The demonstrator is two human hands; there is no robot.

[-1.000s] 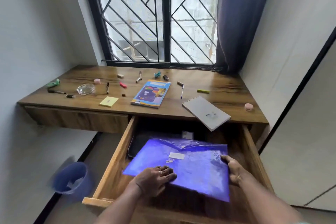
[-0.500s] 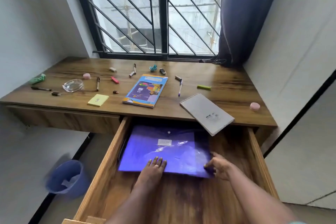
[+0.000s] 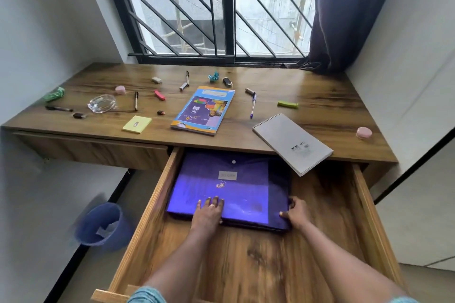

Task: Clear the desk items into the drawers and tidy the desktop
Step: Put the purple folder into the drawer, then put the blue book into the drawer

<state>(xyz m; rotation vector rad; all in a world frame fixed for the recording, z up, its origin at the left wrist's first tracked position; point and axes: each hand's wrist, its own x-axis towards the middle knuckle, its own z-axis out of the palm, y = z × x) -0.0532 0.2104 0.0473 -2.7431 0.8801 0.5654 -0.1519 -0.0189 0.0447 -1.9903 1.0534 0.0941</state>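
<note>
Purple folder goes into the open right drawer. A second ago it was held at a slant over the front of the drawer; now it lies flat and has been slid toward the back, with its far edge just under the lip of the tabletop. It rests on a dark flat item whose edge shows along its near side.

The left hand lies on the folder's near edge, fingers straight and close together, pressing down rather than gripping. The right hand has the folder's near right corner, thumb on top and fingers curled around the side edge, as if squaring it up.

The folder looks as good as stowed, which would make it the first flat item off the desk, but most of the job seems to lie ahead. The front half of the drawer is bare wood. On the tabletop sit a spiral notepad overhanging the front edge above the drawer, a colourful exercise book, a yellow pad of sticky notes, a purple pen, a glass dish, a pink eraser near the right end, and other pens, caps and small pieces scattered toward the window. The left drawer is closed. A blue waste bin stands on the floor below it.
</note>
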